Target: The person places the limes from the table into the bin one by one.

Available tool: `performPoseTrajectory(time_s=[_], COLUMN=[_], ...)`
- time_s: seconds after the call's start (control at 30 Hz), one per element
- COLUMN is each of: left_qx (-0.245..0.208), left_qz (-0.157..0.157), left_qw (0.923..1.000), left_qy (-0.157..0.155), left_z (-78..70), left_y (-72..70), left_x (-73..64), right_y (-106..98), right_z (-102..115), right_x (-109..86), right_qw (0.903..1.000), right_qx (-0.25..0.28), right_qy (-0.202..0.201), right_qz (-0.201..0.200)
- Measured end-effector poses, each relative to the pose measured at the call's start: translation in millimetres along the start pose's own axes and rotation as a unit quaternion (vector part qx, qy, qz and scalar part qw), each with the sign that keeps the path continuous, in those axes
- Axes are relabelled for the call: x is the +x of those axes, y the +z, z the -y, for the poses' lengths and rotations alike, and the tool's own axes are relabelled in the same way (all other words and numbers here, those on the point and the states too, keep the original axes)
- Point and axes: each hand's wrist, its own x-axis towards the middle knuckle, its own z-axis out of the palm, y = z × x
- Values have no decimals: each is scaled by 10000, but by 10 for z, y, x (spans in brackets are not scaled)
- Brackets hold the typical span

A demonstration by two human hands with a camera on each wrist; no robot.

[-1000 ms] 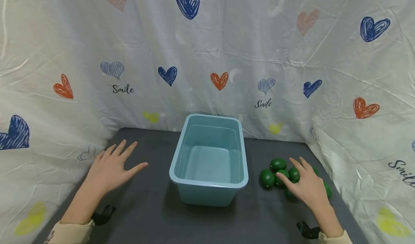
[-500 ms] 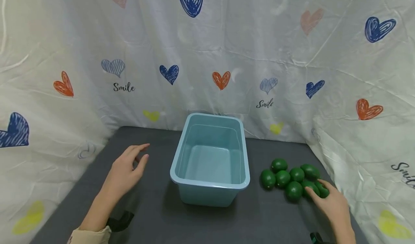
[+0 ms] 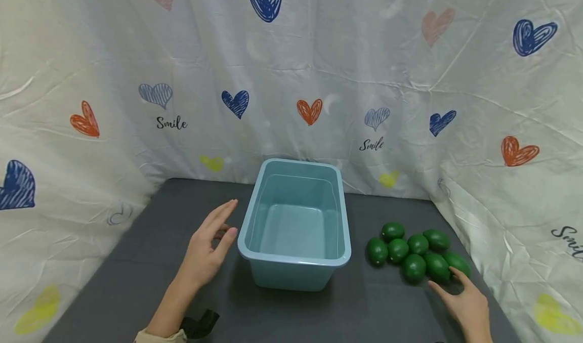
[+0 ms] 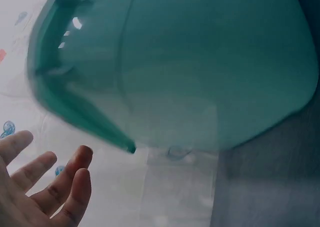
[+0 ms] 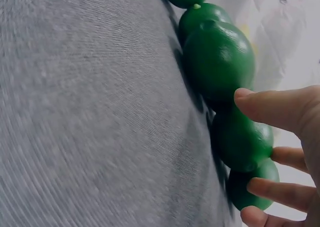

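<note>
My left hand (image 3: 204, 254) is beside the left rim of a light blue plastic tub (image 3: 291, 274), its fingers extended toward the rim. In the left wrist view the fingers (image 4: 75, 189) are apart from the tub wall and hold nothing. To the right of the tub, several smooth dark green limes (image 3: 414, 268) lie clustered. My right hand (image 3: 468, 305) reaches to the near right side of the cluster, thumb and fingers spread. In the right wrist view, the thumb overlaps one lime (image 5: 240, 139), and the other fingertips are close by two of the fruits.
The dark grey table (image 3: 355, 312) carries the tub, which stands in its middle. A white curtain (image 3: 282, 44) printed with hearts hangs behind and along both sides of the table. The inside of the tub shows a bare floor.
My left hand has moved right, up to the tub's left side. My right hand has come down from over the limes to their near right side. Tub and limes stay in place.
</note>
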Motion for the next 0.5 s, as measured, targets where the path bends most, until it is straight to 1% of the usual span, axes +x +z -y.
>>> performPoseTrajectory(time_s=[0.1, 0.2, 0.33, 0.5], left_qx=[-158, -309, -447, -444], left_qz=[137, 262, 405, 551], left_qw=[9998, 9990, 9975, 9966], left_qy=[-43, -194, -370, -430], left_z=[-6, 5, 34, 82], left_y=[98, 171, 227, 254], left_x=[-15, -38, -68, -116], right_y=[37, 62, 81, 99], right_z=[11, 4, -42, -82], right_x=[4, 15, 40, 68], right_qw=[9999, 9996, 9991, 9988], right_qx=[52, 141, 226, 258], right_qy=[-80, -78, -42, -27], right_qz=[-106, -249, -348, -414])
